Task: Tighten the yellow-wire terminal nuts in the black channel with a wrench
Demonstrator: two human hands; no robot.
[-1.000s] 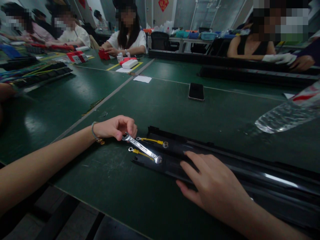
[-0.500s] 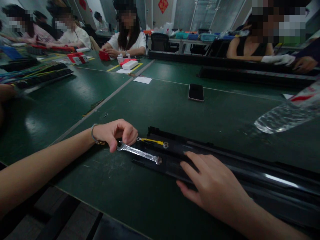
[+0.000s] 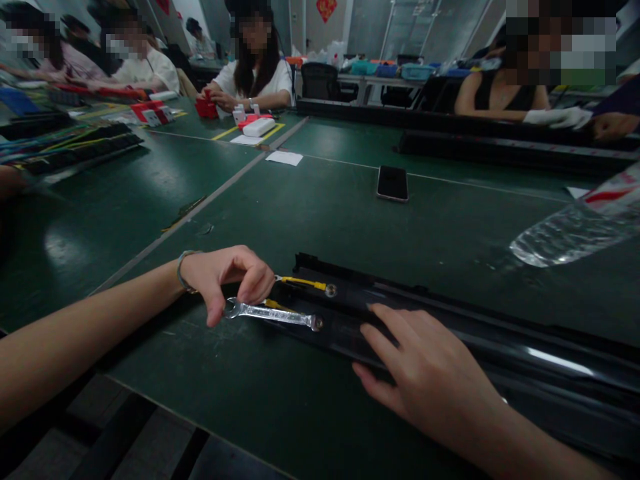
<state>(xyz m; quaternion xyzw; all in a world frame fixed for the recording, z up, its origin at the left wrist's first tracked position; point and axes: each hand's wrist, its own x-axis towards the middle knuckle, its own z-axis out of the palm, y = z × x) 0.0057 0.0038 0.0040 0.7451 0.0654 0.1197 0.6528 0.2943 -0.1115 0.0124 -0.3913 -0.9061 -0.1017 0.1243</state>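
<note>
My left hand [image 3: 233, 280] has thumb and fingers closed about the open-jawed end of a silver combination wrench [image 3: 275, 315]. The wrench's ring end sits over a fastener on the near side of a long black profile [image 3: 440, 330]. A yellow wire [image 3: 305, 283] with a ring terminal is fixed by another fastener farther back on that profile. Partly behind the wrench shows a second yellow wire [image 3: 273, 304]. My right hand [image 3: 435, 373] rests on the profile, fingers spread and stretched out, right of the fasteners.
A dark phone [image 3: 393, 183] lies on the green table [image 3: 320, 207]. At the right lies a clear plastic bottle [image 3: 565, 227]. White paper [image 3: 284, 158] is near the table seam. Wire bundles [image 3: 75, 147] lie at the far left. Several people sit around the table.
My left hand has moved slightly left and toward me, swinging the wrench's open-jawed end the same way about its ring end. The second yellow wire now shows. My right hand stays put.
</note>
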